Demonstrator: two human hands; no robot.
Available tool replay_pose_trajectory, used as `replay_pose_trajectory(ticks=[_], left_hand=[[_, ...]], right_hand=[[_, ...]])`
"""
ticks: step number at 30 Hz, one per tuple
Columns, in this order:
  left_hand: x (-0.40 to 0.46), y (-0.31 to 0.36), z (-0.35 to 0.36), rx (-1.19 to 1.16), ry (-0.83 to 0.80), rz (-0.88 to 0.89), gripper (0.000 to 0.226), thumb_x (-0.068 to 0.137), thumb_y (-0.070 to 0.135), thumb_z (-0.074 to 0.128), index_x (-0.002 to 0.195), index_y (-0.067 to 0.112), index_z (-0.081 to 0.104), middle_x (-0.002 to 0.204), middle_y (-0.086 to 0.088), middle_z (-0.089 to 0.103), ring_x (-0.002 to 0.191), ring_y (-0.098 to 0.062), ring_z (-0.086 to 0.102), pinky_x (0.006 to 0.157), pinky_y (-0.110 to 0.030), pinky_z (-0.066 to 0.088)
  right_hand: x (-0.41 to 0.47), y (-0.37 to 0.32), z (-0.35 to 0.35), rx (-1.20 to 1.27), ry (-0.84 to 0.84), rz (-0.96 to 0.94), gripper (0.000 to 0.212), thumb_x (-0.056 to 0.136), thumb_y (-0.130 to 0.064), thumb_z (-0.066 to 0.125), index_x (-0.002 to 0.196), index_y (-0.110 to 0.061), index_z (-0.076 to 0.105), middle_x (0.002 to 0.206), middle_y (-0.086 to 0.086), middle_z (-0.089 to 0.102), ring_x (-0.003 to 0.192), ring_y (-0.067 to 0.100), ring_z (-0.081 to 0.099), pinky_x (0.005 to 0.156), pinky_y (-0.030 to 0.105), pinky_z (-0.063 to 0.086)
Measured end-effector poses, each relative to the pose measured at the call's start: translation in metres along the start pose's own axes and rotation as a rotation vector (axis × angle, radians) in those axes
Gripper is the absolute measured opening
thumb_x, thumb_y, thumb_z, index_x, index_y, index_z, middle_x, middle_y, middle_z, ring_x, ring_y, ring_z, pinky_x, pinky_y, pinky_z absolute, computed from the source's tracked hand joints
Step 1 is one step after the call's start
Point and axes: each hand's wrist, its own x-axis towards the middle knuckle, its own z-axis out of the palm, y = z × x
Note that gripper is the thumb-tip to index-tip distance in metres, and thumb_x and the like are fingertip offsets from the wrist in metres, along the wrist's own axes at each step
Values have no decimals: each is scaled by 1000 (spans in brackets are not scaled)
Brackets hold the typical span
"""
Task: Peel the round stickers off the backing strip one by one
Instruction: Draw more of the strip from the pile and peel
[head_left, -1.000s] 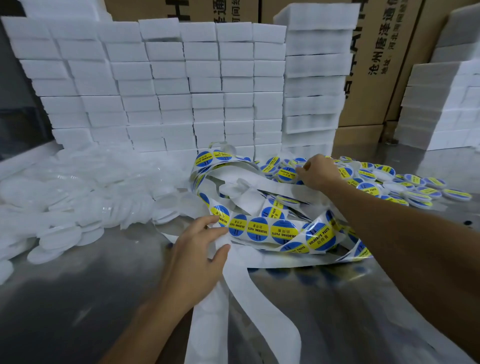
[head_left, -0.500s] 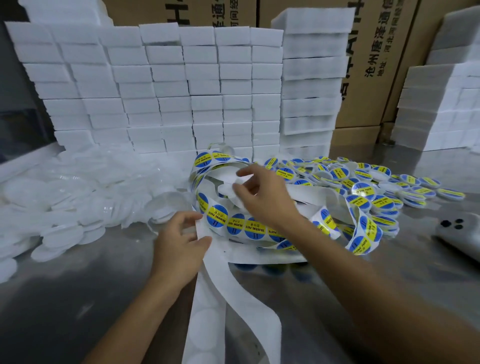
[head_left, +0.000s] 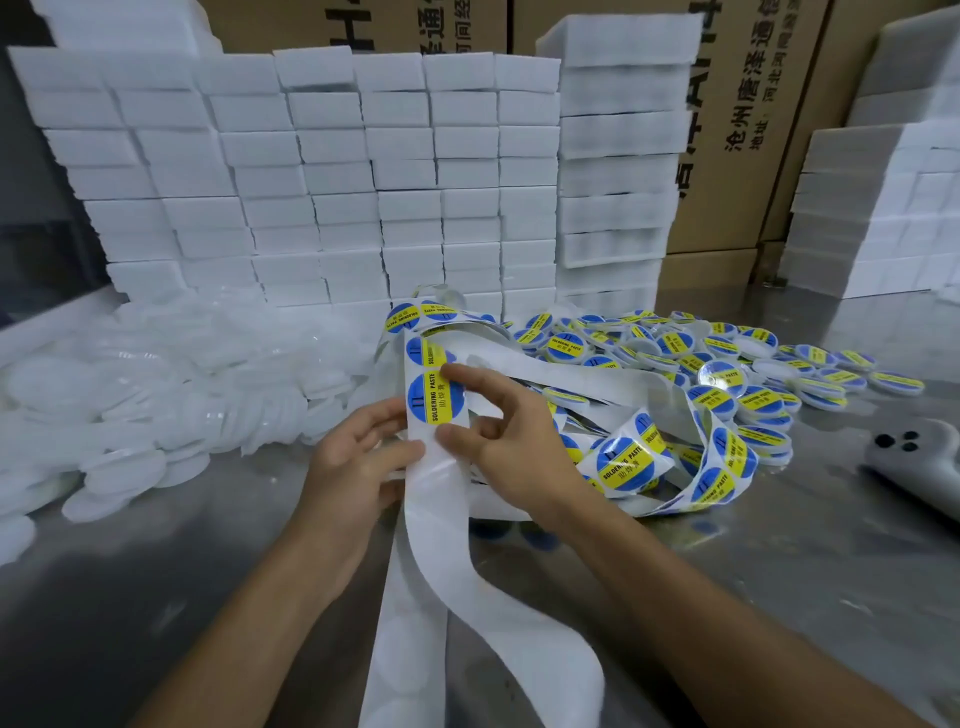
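White backing strip (head_left: 441, 499) – left hand (head_left: 358, 462) grips it, right hand (head_left: 498, 441) pinches blue sticker (head_left: 434, 397).

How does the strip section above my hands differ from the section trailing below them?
The upper backing strip carries blue-and-yellow round stickers; the lower backing strip is bare, showing faint round outlines. Upper stands upright between the left hand and right hand; lower curls over the table. Both are white.

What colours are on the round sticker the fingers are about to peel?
The round sticker is blue with a yellow band of dark lettering across it, on the white backing strip. The head view shows it.
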Motion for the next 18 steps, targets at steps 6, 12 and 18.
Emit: replay_pose_trajectory(ticks=[6,12,18], left_hand=[[1,-2,-8,65,25,-3,34,86,-4,63,115,15,65,101,-7,75,85,-20,73,66,-27,58],[1,-4,-7,21,32,19,32,86,-7,61,114,9,65,99,-11,75,90,-25,73,79,-33,60],[1,-2,-7,27,71,39,21,87,-1,63,107,6,69,99,-14,75,94,-31,72,85,-38,59]], right_hand=[[-9,1,8,-280,-97,-276,72,85,2,70,148,-14,40,157,-4,31,101,-10,52,87,16,46],[-8,7,10,-386,-46,-353,61,85,-9,75,141,-11,50,139,1,46,84,5,57,73,19,49],[-8,10,9,-437,47,-416,28,89,-21,73,116,-13,70,108,-1,61,67,6,59,66,21,53]])
